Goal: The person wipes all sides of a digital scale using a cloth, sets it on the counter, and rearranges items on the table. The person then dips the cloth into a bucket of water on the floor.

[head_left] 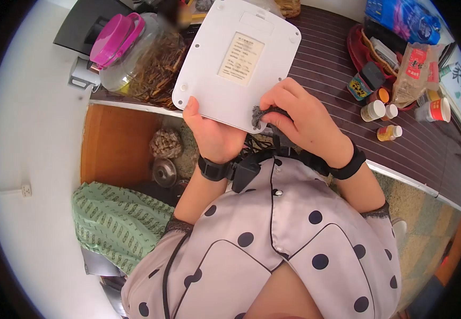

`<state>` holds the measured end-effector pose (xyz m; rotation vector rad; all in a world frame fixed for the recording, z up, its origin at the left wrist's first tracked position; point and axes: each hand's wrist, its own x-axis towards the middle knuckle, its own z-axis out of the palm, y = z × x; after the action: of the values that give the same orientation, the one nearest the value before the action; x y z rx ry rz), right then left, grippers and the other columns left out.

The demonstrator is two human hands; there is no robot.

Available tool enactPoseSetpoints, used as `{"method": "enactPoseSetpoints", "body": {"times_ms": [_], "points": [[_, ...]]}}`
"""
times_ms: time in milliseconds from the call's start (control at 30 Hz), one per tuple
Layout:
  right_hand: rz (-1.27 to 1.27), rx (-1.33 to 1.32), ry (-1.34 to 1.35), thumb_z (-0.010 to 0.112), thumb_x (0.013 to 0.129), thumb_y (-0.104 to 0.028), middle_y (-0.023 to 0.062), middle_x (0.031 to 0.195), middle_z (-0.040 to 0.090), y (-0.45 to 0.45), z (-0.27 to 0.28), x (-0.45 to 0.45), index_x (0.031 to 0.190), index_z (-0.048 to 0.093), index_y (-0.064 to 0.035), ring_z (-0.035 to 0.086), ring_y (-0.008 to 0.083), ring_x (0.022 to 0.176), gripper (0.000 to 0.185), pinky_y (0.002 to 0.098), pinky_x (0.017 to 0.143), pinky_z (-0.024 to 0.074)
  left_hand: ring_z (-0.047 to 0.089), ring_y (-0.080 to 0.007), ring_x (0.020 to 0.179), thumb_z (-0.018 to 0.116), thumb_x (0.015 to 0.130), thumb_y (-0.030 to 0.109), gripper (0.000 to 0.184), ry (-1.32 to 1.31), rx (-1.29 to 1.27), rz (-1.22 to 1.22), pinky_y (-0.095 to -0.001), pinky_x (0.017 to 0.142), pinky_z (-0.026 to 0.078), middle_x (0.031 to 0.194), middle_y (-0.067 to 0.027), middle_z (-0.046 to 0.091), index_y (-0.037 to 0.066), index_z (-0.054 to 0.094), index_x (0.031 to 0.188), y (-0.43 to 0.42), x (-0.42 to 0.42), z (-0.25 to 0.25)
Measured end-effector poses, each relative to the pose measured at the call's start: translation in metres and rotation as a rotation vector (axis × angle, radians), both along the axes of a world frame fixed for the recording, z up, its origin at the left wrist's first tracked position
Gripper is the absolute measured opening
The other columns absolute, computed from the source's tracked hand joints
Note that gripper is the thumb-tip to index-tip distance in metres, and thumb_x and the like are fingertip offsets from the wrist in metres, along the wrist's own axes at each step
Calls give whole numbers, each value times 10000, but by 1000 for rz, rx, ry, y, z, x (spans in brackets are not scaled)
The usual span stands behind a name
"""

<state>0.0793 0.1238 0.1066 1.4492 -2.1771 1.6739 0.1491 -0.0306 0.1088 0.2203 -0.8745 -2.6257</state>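
A white flat device (204,74) with a printed label (241,59) on the face turned up is tilted above the counter's front edge. My left hand (217,135) supports its lower left edge, with the thumb on the near corner and the fingers hidden underneath. At the lower right corner, my right hand (302,117) pinches a dark grey cloth (258,116) against the device. Part of the cloth is bunched between thumb and fingers.
On the dark striped counter (321,58), a large jar with a pink lid (111,40) stands at left. Small bottles (389,133), a dark box (366,81), a red basket (355,48) and a plastic bag (412,74) are at right. Green patterned fabric (119,220) lies lower left.
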Motion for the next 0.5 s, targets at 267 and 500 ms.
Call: {"method": "enactPoseSetpoints", "body": {"times_ms": [267, 500], "points": [[-231, 19, 96, 629, 817, -67, 121, 894, 520, -17, -11, 18, 959, 505, -53, 577, 338, 692, 189, 413, 588, 467, 425, -295, 1261, 338, 904, 502, 655, -26, -64, 63, -452, 1054, 319, 1378, -99, 453, 60, 370, 1387, 5, -2, 3], [-291, -64, -93, 636, 826, -70, 128, 906, 534, -16, -14, 1, 959, 502, -40, 580, 311, 742, 191, 382, 626, 471, 428, -299, 1259, 315, 911, 492, 647, -38, -17, 83, -453, 1053, 323, 1378, -105, 456, 55, 381, 1384, 4, -4, 3]]}}
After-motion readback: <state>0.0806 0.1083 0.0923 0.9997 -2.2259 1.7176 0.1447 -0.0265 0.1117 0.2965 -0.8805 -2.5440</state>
